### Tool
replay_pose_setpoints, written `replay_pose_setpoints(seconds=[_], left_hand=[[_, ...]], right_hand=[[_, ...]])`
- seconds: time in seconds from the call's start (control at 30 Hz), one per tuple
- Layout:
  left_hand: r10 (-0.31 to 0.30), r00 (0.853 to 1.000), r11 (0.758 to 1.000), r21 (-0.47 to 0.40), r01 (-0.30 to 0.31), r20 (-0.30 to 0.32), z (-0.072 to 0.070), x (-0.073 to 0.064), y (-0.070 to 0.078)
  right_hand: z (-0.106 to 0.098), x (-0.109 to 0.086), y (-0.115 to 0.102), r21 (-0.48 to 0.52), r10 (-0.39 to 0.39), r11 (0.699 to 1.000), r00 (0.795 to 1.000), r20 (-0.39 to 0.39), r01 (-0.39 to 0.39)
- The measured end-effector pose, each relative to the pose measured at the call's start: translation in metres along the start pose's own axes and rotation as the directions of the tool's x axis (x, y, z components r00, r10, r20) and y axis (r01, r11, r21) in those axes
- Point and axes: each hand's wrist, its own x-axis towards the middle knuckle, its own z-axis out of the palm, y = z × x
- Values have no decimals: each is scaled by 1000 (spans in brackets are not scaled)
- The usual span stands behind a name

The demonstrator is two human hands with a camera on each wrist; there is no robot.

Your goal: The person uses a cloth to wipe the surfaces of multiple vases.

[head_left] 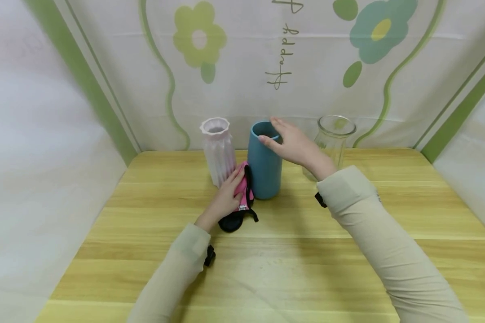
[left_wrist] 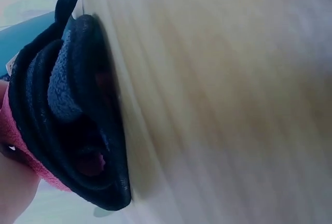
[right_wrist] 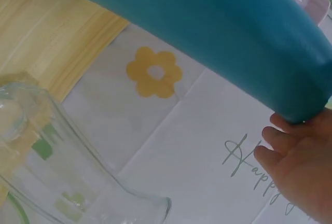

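The left hand [head_left: 226,197] grips a soft pink cloth item with black trim [head_left: 242,186], its fingers lying along the top. In the left wrist view, the item's black-edged folds [left_wrist: 72,110] stand against the tabletop, with fuzzy grey-blue lining inside. Upright just right of it is a tall blue vase [head_left: 264,170]. The right hand [head_left: 297,143] is spread at the vase's rim, thumb toward the near side and fingers toward the back. Its fingertips [right_wrist: 270,154] reach right at the rim in the right wrist view. A pale pink fluted vase [head_left: 218,154] stands left of the blue one.
A clear glass vase [head_left: 335,143] stands behind the right wrist, partly hidden by it. The wooden table [head_left: 262,273] ends at a white printed cloth backdrop [head_left: 242,98] close behind the vases. White side panels [head_left: 36,170] flank the table.
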Motion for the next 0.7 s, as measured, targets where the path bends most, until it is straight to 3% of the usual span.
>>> replay_pose_setpoints(seconds=[0.3,0.43,0.57,0.7], left_hand=[[-45,999,998,-49,44,-17,-2,1,6],[10,994,996,-90,-20,-111,-7,3,14],[80,974,989,-102,-103,-210,-15,10,26],[115,954,987,-78,-141,-277,-25,15,37]], right_hand=[[0,-1,11,39,-37,999,998,46,35],[1,-3,6,2,-27,1000,999,21,27],[4,-4,-3,-62,-7,998,1000,-21,6],[9,-4,-12,-99,22,995,998,-63,-28]])
